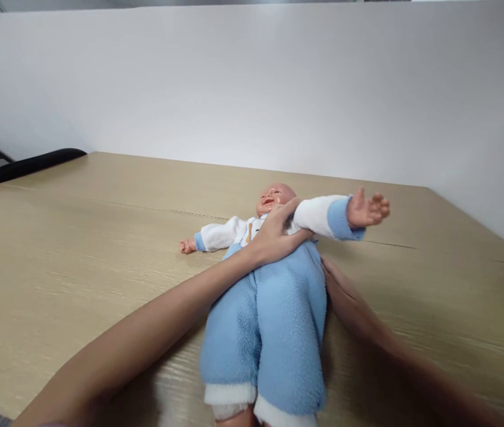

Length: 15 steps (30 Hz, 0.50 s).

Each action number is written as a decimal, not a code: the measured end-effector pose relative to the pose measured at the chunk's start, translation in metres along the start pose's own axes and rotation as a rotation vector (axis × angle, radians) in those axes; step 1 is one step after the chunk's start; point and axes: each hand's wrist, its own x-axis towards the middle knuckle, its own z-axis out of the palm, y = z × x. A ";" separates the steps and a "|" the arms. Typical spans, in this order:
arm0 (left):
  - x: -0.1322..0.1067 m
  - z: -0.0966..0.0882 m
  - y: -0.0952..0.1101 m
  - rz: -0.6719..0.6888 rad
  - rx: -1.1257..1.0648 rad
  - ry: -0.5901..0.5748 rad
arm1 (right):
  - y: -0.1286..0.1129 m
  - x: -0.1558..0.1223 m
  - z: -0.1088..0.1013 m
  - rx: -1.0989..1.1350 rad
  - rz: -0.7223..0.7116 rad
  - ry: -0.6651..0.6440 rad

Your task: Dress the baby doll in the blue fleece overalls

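A baby doll (pixel 287 320) in blue fleece trousers and a white top with blue cuffs lies on its back, head away from me and feet towards me. My left hand (pixel 278 234) reaches across its chest and grips the sleeve (pixel 318 214) near the shoulder, thumb and fingers around it. That doll arm sticks out to the right, raised off the table. The doll's other arm (pixel 218 236) stretches out to the left. Against the doll's right-hand side, at hip height, rests my right hand (pixel 341 290); its fingers are hidden beside or beneath the body.
The doll lies on a light wooden table (pixel 100 237) with a seam running across it. Behind the table stands a white wall or partition (pixel 252 89). A black chair (pixel 33 166) is at the left edge, with something pink beside it.
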 end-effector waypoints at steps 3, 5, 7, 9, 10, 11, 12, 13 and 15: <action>-0.005 -0.012 -0.006 -0.076 -0.128 0.105 | -0.010 0.018 0.023 0.111 -0.002 0.105; -0.007 -0.020 -0.012 -0.124 -0.221 0.184 | -0.014 0.028 0.037 0.194 -0.007 0.131; -0.009 -0.027 -0.018 -0.164 -0.342 0.260 | -0.015 0.035 0.048 0.283 0.001 0.134; -0.010 -0.032 -0.024 -0.181 -0.463 0.320 | -0.015 0.038 0.055 0.356 0.025 0.112; -0.010 -0.034 -0.026 -0.186 -0.515 0.342 | -0.015 0.038 0.056 0.381 0.039 0.089; -0.010 -0.036 -0.028 -0.191 -0.559 0.358 | -0.014 0.038 0.057 0.392 0.052 0.058; -0.009 -0.037 -0.030 -0.196 -0.596 0.368 | -0.013 0.036 0.056 0.388 0.055 0.019; -0.009 -0.037 -0.031 -0.199 -0.627 0.370 | -0.012 0.034 0.054 0.373 0.045 -0.024; -0.008 -0.038 -0.034 -0.202 -0.673 0.363 | -0.010 0.031 0.049 0.324 0.003 -0.117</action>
